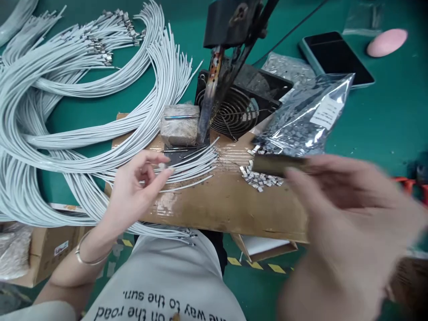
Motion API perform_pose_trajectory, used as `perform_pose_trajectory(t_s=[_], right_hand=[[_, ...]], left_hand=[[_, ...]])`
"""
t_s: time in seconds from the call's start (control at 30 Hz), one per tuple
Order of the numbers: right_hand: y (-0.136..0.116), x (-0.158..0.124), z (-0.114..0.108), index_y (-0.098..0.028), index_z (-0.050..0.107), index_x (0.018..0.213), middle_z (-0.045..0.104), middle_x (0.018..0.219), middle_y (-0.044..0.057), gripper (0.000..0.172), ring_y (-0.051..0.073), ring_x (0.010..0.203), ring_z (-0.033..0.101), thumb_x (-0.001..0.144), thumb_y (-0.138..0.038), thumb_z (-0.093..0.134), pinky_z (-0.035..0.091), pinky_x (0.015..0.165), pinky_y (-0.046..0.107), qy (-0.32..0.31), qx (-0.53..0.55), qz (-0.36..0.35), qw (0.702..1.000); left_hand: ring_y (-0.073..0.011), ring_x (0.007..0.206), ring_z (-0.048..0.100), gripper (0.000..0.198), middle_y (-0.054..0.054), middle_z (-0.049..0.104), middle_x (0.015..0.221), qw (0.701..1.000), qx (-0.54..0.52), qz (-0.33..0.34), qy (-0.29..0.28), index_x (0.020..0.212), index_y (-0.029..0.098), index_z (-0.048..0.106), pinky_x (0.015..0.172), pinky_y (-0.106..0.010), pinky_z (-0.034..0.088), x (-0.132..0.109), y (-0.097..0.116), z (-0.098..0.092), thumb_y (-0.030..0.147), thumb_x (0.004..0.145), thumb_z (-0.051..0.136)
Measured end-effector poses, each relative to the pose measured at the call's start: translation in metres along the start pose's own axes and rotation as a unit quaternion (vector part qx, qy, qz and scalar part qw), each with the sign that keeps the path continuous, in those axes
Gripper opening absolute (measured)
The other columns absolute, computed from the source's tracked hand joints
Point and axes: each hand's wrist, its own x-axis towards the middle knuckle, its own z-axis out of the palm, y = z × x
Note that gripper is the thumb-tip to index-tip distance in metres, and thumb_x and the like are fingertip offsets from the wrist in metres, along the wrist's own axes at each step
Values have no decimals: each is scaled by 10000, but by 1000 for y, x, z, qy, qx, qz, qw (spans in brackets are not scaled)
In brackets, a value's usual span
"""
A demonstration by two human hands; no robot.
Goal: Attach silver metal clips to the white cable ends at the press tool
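Note:
My right hand (347, 209), blurred by motion, is closed on a dark brown bar (279, 165) that points left over the board; its exact kind is unclear. Under the bar's left end lies a pile of small whitish metal-like pieces (262, 180). My left hand (138, 185) hovers at the near side of a fan of white wires (194, 167). Its thumb and forefinger are curled towards each other with a gap between the tips, and nothing is clearly held. The wire ends spread rightward over the brown cardboard (230, 209).
A dark metal stand (212, 89) rises behind the wires, beside a wrapped block (180, 125) and a fan with a round grille (236, 113). Large white wire bundles (83, 156) fill the left. Plastic bags (307, 116), a phone (337, 58) and a pink oval object (387, 43) lie right.

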Motion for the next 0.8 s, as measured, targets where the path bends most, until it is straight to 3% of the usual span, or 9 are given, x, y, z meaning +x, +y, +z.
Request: perform_pose_trajectory(t_s=[0.07,0.13,0.23,0.37,0.6,0.7,0.8], right_hand=[[-15,-22,38,-254,829,918,802,885,12,198,186,760,734,736,-231,905,653,752,369,-73,35,-1,997],[-22,-35,68,-244,805,958,804,934,12,144,166,789,747,821,-223,846,660,776,347,-121,90,49,987],[-22,-38,91,-239,774,966,799,925,3,123,160,814,762,849,-220,806,666,762,312,-142,117,75,980],[-24,-35,98,-249,753,948,788,912,-12,132,141,823,765,842,-183,796,663,781,277,-140,164,106,971],[-29,-46,90,-248,759,1020,790,950,-9,119,128,817,757,911,-217,796,650,774,258,-148,152,101,972],[-29,-50,88,-257,762,1035,787,960,-15,117,121,815,751,928,-216,785,645,779,248,-150,131,92,976],[-27,-52,90,-251,759,1027,784,947,-8,105,133,796,747,927,-229,783,647,779,272,-141,109,84,980]], left_hand=[[-105,552,469,212,62,524,610,999,-37,-22,-21,1116,170,750,542,-246,398,7,5,14,224,911,743],[-114,566,495,296,50,560,622,998,-57,-32,-22,1188,162,760,561,-260,418,13,8,24,205,895,748],[-123,563,502,327,42,573,618,996,-78,-46,-12,1210,171,771,549,-272,411,20,10,32,192,883,761],[-123,576,486,245,41,539,645,995,-94,-34,15,1120,194,796,576,-285,417,23,10,36,152,881,761],[-129,659,514,166,-17,648,893,996,-71,51,37,1010,232,797,670,-315,477,16,9,37,118,904,737],[-117,642,500,170,-16,646,910,995,-65,62,37,1009,226,792,667,-317,474,14,7,37,106,902,733],[-130,659,516,162,6,590,799,997,-60,48,31,1025,217,790,660,-313,455,14,5,38,119,908,736]])
